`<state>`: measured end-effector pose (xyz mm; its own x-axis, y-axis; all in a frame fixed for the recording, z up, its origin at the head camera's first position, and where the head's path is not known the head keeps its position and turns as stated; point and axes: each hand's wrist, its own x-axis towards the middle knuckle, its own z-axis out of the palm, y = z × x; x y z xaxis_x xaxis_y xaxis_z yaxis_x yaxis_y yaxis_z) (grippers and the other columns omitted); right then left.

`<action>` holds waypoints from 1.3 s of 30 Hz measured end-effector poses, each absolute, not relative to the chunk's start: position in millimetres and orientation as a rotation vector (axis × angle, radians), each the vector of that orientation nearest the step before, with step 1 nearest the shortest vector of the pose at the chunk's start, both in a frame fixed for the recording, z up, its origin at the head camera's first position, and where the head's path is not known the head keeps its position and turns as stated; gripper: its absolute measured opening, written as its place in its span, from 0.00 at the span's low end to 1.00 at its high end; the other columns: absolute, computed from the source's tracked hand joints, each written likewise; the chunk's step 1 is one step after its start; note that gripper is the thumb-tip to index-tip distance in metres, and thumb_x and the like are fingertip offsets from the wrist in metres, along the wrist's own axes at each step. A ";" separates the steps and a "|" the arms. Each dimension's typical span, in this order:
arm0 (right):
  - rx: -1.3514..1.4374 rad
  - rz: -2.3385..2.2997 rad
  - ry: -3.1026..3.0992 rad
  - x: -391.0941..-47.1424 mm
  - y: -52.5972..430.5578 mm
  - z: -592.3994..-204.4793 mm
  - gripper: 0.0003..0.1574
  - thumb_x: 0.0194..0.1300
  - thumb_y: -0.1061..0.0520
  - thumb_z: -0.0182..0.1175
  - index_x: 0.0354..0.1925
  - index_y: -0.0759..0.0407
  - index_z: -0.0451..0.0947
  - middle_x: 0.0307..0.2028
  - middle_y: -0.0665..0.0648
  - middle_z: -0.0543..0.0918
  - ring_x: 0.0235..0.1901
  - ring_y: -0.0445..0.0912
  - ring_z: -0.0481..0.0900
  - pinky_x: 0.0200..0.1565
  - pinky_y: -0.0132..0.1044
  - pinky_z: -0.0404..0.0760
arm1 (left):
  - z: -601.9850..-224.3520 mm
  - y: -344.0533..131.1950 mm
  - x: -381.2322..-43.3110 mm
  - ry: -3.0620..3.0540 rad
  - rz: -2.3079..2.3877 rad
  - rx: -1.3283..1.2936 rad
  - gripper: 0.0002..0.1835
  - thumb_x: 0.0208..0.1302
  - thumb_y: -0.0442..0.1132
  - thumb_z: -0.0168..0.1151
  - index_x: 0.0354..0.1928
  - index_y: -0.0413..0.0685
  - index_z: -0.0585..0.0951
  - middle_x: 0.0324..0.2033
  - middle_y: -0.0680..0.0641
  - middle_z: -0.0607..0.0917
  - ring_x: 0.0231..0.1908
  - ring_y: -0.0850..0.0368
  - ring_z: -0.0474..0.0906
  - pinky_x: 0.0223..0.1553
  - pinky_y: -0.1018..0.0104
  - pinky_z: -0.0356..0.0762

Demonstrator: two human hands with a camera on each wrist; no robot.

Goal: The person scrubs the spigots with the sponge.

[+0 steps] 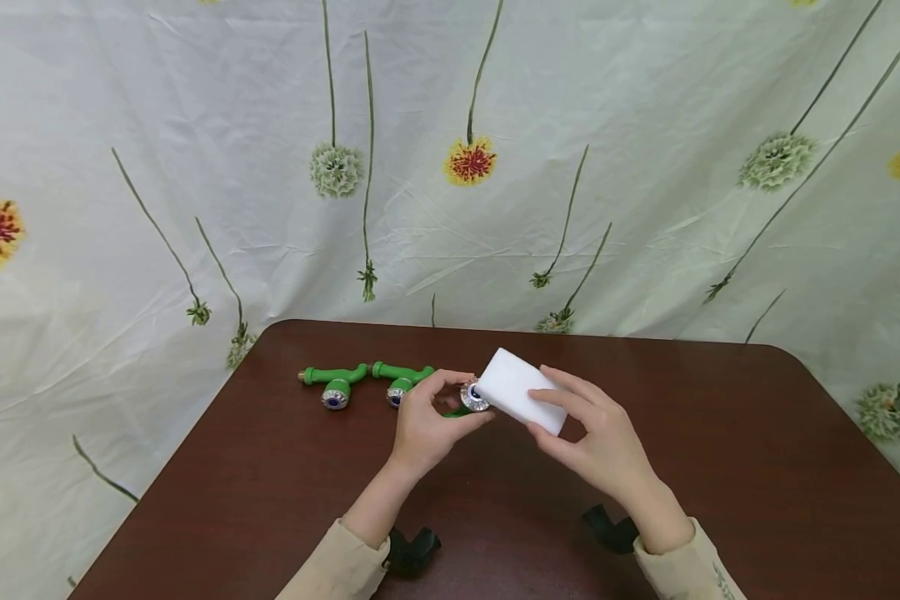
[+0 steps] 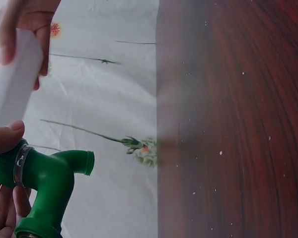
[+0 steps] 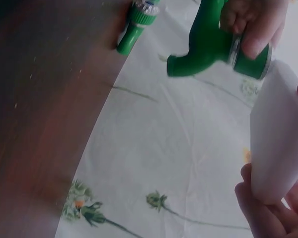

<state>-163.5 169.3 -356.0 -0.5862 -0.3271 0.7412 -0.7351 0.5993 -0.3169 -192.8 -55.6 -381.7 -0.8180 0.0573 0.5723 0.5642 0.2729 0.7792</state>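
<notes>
My left hand (image 1: pixel 429 425) grips a green plastic faucet (image 2: pixel 48 173) by its round knob, with fingers and thumb on either side. In the head view the faucet's silvery knob end (image 1: pixel 476 397) faces up between the fingers. White and block-shaped, a sponge (image 1: pixel 521 390) is held by my right hand (image 1: pixel 606 437), thumb on one side and fingers on the other. One end of the sponge (image 3: pixel 278 134) lies right at the faucet's knob end in the right wrist view. The faucet's curved spout (image 3: pixel 181 65) points away from the sponge.
Two more green faucets, a left one (image 1: pixel 336 379) and a nearer one (image 1: pixel 397 377), lie on the dark brown table (image 1: pixel 720 433) left of my hands. Behind the table hangs a white flowered cloth (image 1: pixel 420 208). Black pieces (image 1: pixel 412 550) show at both wrists.
</notes>
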 end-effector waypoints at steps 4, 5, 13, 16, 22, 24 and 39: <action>0.739 0.818 -2.171 -165.1 175.3 -353.6 0.24 0.44 0.62 0.73 0.44 0.53 0.83 0.55 0.54 0.77 0.50 0.48 0.77 0.39 0.23 0.75 | -381.1 -57.0 -192.7 -2.118 -1.580 -0.548 0.23 0.38 0.37 0.79 0.41 0.48 0.82 0.34 0.53 0.83 0.26 0.60 0.76 0.29 0.67 0.77; 0.734 0.824 -2.165 -164.7 175.7 -352.7 0.24 0.44 0.62 0.73 0.44 0.53 0.83 0.55 0.53 0.77 0.50 0.48 0.78 0.40 0.23 0.74 | -381.0 -57.2 -192.8 -2.115 -1.590 -0.550 0.23 0.38 0.37 0.79 0.41 0.48 0.82 0.34 0.53 0.83 0.26 0.60 0.76 0.29 0.67 0.77; 0.916 0.895 -2.107 -160.5 166.9 -351.0 0.17 0.57 0.50 0.66 0.45 0.51 0.83 0.55 0.56 0.77 0.51 0.50 0.77 0.47 0.24 0.73 | -379.4 -56.7 -192.4 -2.105 -1.642 -0.565 0.22 0.39 0.32 0.78 0.41 0.45 0.82 0.36 0.50 0.85 0.26 0.57 0.78 0.29 0.65 0.78; 0.954 0.879 -2.114 -160.0 164.9 -352.9 0.17 0.59 0.47 0.64 0.45 0.52 0.83 0.55 0.57 0.78 0.51 0.50 0.77 0.46 0.25 0.74 | -377.3 -55.9 -191.0 -2.110 -1.639 -0.567 0.23 0.39 0.28 0.77 0.41 0.42 0.81 0.37 0.46 0.85 0.28 0.52 0.79 0.30 0.61 0.79; 0.845 0.875 -2.152 -163.5 169.1 -355.7 0.19 0.50 0.57 0.71 0.44 0.52 0.83 0.54 0.57 0.78 0.51 0.51 0.77 0.46 0.22 0.72 | -375.5 -54.4 -190.2 -2.139 -1.646 -0.540 0.24 0.37 0.30 0.79 0.42 0.39 0.81 0.35 0.44 0.84 0.25 0.48 0.78 0.26 0.62 0.78; 0.805 0.875 -2.149 -164.4 170.2 -355.8 0.21 0.47 0.59 0.71 0.44 0.53 0.83 0.54 0.57 0.78 0.50 0.52 0.78 0.45 0.20 0.72 | -376.4 -54.5 -190.6 -2.153 -1.645 -0.522 0.25 0.36 0.34 0.80 0.42 0.42 0.82 0.34 0.47 0.85 0.25 0.53 0.78 0.25 0.66 0.77; 0.790 0.902 -2.144 -162.3 171.7 -352.1 0.18 0.53 0.53 0.69 0.44 0.53 0.83 0.54 0.57 0.78 0.50 0.52 0.77 0.46 0.20 0.71 | -380.5 -55.9 -192.5 -2.161 -1.435 -0.646 0.23 0.35 0.47 0.81 0.34 0.47 0.83 0.29 0.58 0.76 0.22 0.63 0.65 0.21 0.71 0.67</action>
